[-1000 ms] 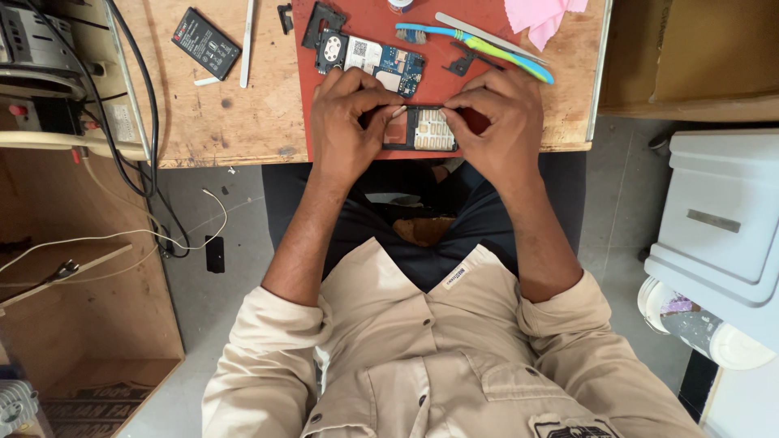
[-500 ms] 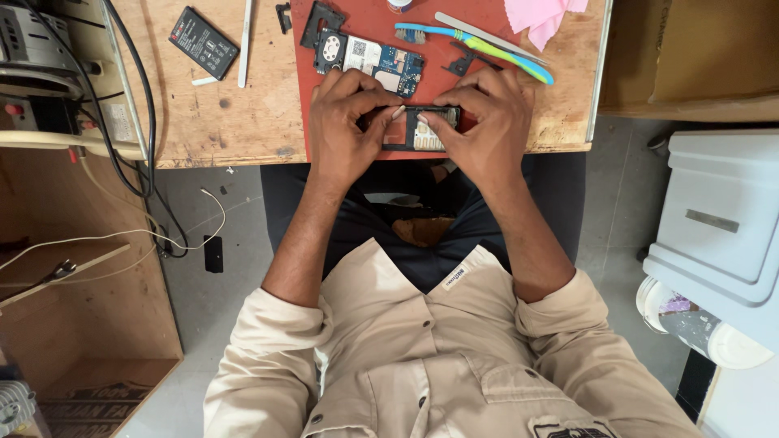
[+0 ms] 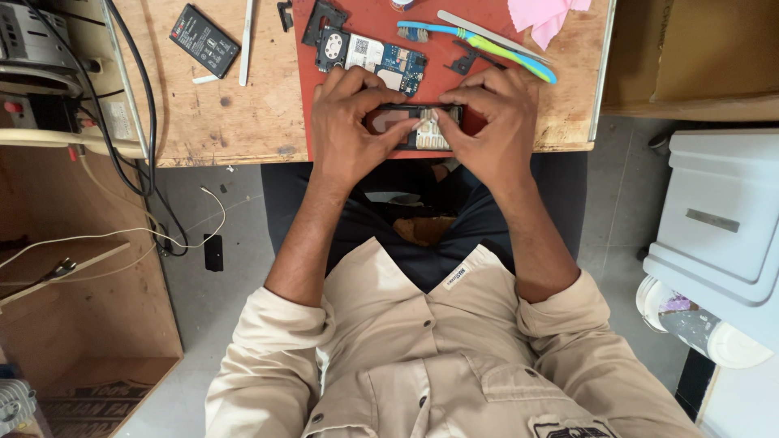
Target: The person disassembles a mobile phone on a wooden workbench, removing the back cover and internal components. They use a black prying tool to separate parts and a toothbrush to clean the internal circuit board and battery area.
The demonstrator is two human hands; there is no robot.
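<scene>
Both my hands hold a small black keypad phone body (image 3: 415,123) over a red work mat (image 3: 438,36) on a wooden table. My left hand (image 3: 350,122) grips its left end, thumb laid across the screen area. My right hand (image 3: 489,123) grips the right end, thumb pressing at the white keypad. Just beyond the hands on the mat lie a blue circuit board (image 3: 375,53), a black plastic frame piece (image 3: 323,18), a small black part (image 3: 464,60) and a blue-green toothbrush (image 3: 479,42).
A black battery (image 3: 204,29) and a white stick-like tool (image 3: 246,40) lie on the bare wood (image 3: 219,105) at left. Metal tweezers (image 3: 487,34) and a pink cloth (image 3: 542,15) sit at the mat's top right. Cables (image 3: 122,122) hang off the left edge. A white bin (image 3: 722,235) stands at right.
My hands have closed in on the phone body and shifted their grip. The thumbs now meet over its middle, and the right hand covers more of the keypad end.
</scene>
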